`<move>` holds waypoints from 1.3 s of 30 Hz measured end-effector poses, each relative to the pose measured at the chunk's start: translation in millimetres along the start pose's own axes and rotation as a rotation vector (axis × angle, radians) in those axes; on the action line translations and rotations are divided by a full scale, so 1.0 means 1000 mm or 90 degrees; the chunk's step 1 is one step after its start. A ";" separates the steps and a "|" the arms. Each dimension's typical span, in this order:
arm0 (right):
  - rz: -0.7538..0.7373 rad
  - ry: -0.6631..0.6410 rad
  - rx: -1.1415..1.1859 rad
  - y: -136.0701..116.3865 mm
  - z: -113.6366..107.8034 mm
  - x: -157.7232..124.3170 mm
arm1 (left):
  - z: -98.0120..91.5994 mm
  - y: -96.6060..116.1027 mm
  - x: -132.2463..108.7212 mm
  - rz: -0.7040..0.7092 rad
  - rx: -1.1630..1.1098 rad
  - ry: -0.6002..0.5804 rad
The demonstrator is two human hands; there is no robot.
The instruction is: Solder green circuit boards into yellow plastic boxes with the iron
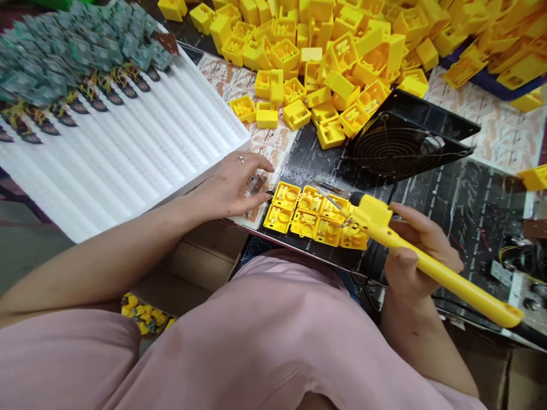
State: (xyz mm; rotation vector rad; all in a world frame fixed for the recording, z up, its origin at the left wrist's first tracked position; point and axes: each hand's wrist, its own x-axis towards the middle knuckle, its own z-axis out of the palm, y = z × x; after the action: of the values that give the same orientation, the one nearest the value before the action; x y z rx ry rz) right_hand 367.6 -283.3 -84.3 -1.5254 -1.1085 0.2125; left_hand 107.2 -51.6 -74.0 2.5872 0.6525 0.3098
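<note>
My right hand (421,250) is wrapped round the yellow handle of a soldering iron (453,279). Its thin metal tip points left, above two rows of small yellow plastic housings (303,223) at the table's front edge. Inside the housings are round grilles and small metal parts. Just left of these rows, my left hand (228,185) has thumb and forefinger apart. A small greyish piece shows near its fingers; whether they touch it I cannot tell.
Many yellow housings (286,54) are heaped at the back. A black fan (393,148) stands behind the rows. On the left, a ridged white foam sheet (183,136) bears green circuit boards (85,51) wired to small round speakers (100,105). A box below holds yellow pieces (147,314).
</note>
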 end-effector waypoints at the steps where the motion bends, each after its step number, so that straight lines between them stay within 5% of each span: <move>1: -0.027 0.026 0.034 -0.001 0.003 0.003 | 0.002 -0.003 -0.004 0.006 -0.019 0.034; 7: -0.053 0.064 0.076 -0.008 0.015 0.016 | 0.012 -0.006 -0.007 0.071 0.074 0.106; 15: -0.118 0.050 0.018 -0.001 0.012 0.000 | 0.010 0.012 -0.003 0.056 0.122 0.012; 22: -0.233 -0.120 -0.105 -0.006 0.013 0.000 | 0.011 0.021 0.005 0.025 0.191 -0.034; 30: -0.380 -0.186 -0.086 -0.018 0.026 0.016 | 0.002 0.036 0.018 -0.012 0.296 -0.154; 39: -0.443 -0.286 -0.118 -0.031 0.028 0.031 | -0.009 0.036 0.029 0.013 0.229 -0.171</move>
State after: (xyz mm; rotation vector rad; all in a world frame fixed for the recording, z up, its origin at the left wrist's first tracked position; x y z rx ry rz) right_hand 349.5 -245.9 -52.9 -1.1841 -1.9945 -0.0365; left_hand 143.8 -62.5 -45.7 2.9035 0.6301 -0.1663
